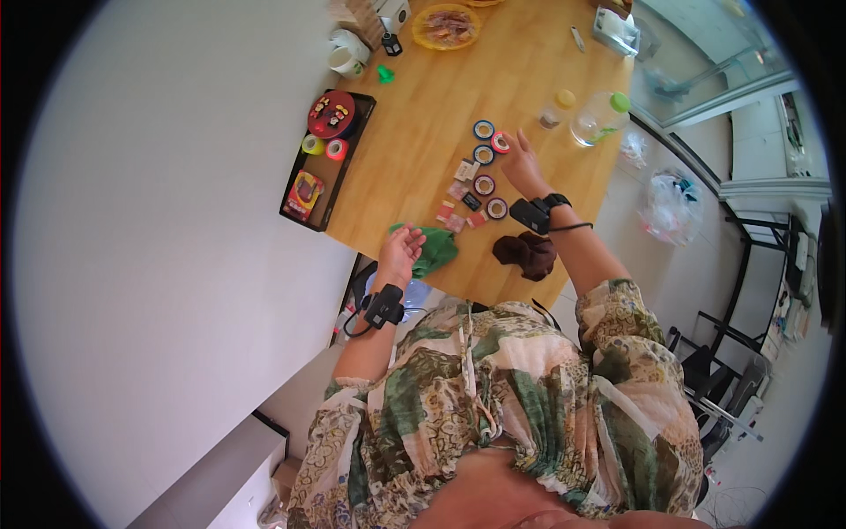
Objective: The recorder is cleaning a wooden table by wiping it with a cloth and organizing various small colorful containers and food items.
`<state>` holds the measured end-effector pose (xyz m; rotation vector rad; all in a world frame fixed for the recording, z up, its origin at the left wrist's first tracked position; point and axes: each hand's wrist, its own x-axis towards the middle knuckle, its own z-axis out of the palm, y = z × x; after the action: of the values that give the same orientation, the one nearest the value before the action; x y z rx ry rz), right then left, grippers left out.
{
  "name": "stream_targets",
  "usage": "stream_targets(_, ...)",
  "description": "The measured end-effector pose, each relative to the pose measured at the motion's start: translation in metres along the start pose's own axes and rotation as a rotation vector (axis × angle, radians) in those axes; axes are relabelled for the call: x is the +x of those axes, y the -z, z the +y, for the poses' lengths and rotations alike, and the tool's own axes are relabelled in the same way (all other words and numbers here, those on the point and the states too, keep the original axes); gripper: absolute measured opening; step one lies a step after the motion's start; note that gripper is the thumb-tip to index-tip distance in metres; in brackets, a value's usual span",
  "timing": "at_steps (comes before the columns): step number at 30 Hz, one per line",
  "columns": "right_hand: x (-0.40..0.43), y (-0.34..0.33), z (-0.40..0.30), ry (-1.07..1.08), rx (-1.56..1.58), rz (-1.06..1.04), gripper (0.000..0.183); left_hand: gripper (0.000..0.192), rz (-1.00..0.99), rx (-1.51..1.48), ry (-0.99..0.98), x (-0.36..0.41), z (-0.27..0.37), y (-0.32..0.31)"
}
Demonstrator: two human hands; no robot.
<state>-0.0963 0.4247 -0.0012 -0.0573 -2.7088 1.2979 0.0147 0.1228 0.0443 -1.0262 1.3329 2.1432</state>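
Note:
My right hand (522, 165) touches a pink-rimmed tape roll (500, 143) with its fingertips; whether it grips the roll is hard to tell. Beside that roll lie a blue roll (483, 129) and another blue roll (484, 155). Two purple-rimmed rolls (484, 185) are nearer to me, among small pink packets (445, 211), white packets (466, 170) and a black packet (471, 201). My left hand (400, 250), palm up with loosely curled fingers and nothing in it, is over the left edge of a green cloth (436, 251). A dark brown cloth (527, 255) lies crumpled below my right wrist.
A black tray (330, 198) at the left holds a round red tin (331, 114), two tape rolls and a red-yellow package. Two plastic bottles (600, 119) stand right. Farther off are a yellow dish (446, 28), a white cup (345, 61) and a clear container (616, 32).

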Motion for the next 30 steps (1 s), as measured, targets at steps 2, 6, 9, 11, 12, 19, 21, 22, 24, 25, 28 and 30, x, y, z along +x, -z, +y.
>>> stream_targets(2,0.01,-0.005,-0.003,-0.057,-0.067,-0.027,0.046,0.021,0.006,-0.007,0.005,-0.005,-0.004,0.002)
stream_targets(6,0.01,-0.009,0.001,0.043,-0.22,-0.135,0.045,0.023,0.033,-0.033,0.019,-0.01,-0.01,0.011)
stream_targets(9,0.001,-0.008,0.0,0.085,-0.196,-0.086,0.037,0.023,0.055,-0.07,0.023,-0.011,-0.015,0.021)
stream_targets(11,-0.008,-0.007,-0.002,0.06,-0.23,-0.123,0.037,0.023,0.059,-0.075,0.023,-0.01,-0.018,0.026)
stream_targets(12,-0.014,-0.006,0.002,0.09,-0.223,-0.051,0.031,0.023,0.052,-0.073,0.032,-0.012,-0.018,0.025)
stream_targets(19,-0.031,-0.003,0.011,0.144,-0.242,-0.049,0.023,0.022,0.015,-0.018,0.045,-0.008,-0.017,0.009)
stream_targets(21,-0.038,-0.004,0.009,0.138,-0.04,0.078,0.019,0.021,-0.004,0.0,0.053,-0.007,-0.015,0.004)
stream_targets(22,-0.042,-0.003,0.006,0.137,-0.038,0.085,0.019,0.021,-0.006,0.005,0.049,-0.006,-0.013,0.002)
stream_targets(24,-0.055,0.0,-0.005,0.07,0.127,0.104,0.018,0.02,-0.05,0.056,0.035,-0.006,-0.011,-0.002)
stream_targets(25,-0.062,-0.001,-0.012,0.069,0.128,0.11,0.018,0.02,-0.054,0.061,0.034,-0.005,-0.01,-0.005)
stream_targets(28,-0.079,-0.006,-0.032,0.059,0.288,-0.118,0.024,0.02,-0.094,0.108,0.043,-0.004,-0.009,-0.02)
stream_targets(30,-0.087,-0.008,-0.052,0.109,0.315,-0.162,0.027,0.021,-0.148,0.15,0.091,-0.004,-0.007,-0.034)
